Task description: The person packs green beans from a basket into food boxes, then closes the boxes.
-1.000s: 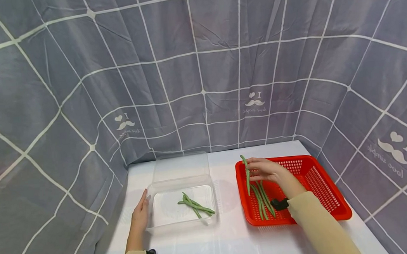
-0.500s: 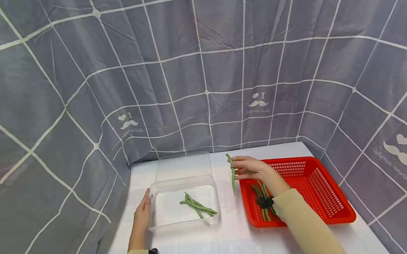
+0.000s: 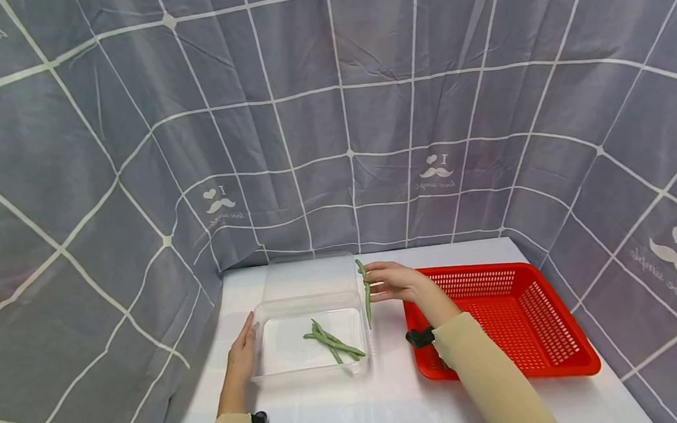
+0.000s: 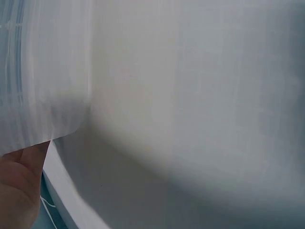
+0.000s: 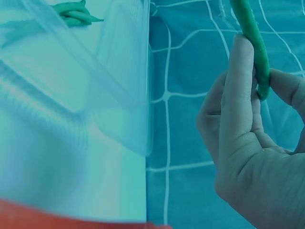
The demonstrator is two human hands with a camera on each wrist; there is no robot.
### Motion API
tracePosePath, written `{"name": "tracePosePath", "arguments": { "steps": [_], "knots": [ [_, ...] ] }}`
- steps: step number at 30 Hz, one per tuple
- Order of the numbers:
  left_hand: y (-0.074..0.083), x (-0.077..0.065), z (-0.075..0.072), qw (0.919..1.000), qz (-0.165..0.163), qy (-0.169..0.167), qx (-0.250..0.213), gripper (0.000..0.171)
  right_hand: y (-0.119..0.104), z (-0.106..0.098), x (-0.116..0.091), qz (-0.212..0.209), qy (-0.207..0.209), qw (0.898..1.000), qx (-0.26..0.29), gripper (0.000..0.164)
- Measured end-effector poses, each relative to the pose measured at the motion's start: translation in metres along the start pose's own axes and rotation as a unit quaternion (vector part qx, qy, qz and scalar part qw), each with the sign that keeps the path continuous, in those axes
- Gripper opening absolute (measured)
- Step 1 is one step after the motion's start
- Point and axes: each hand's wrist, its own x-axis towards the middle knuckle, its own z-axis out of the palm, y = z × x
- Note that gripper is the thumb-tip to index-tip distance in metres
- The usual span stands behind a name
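My right hand pinches one green bean between thumb and fingers, just right of the clear plastic container. The bean hangs nearly upright; in the right wrist view its lower end shows between the fingertips. Several green beans lie crossed inside the container, toward its right. My left hand rests against the container's left wall with fingers extended. From the left wrist, part of that hand appears beside the cloudy wall, its fingertips hidden.
A red plastic basket stands at the right, its left part covered by my right forearm, which hides most of what lies there. The container's clear lid lies behind it. A grey checked curtain encloses the white table.
My right hand has carried the green bean left, out from over the red basket to beside the container. The left hand stays at the container's wall. The view has shifted slightly.
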Motion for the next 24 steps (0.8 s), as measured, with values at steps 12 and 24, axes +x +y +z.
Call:
{"name": "tracePosePath", "arguments": {
  "steps": [12,24],
  "knots": [
    [0.0,0.0,0.0,1.0,-0.003,0.002,0.001,0.054,-0.002,0.037,0.023,0.03,-0.021,0.999,-0.028,0.047],
    [0.0,0.001,0.001,1.0,-0.002,0.005,-0.001,0.053,0.007,0.071,0.041,0.048,-0.016,0.988,-0.148,0.043]
  ]
}}
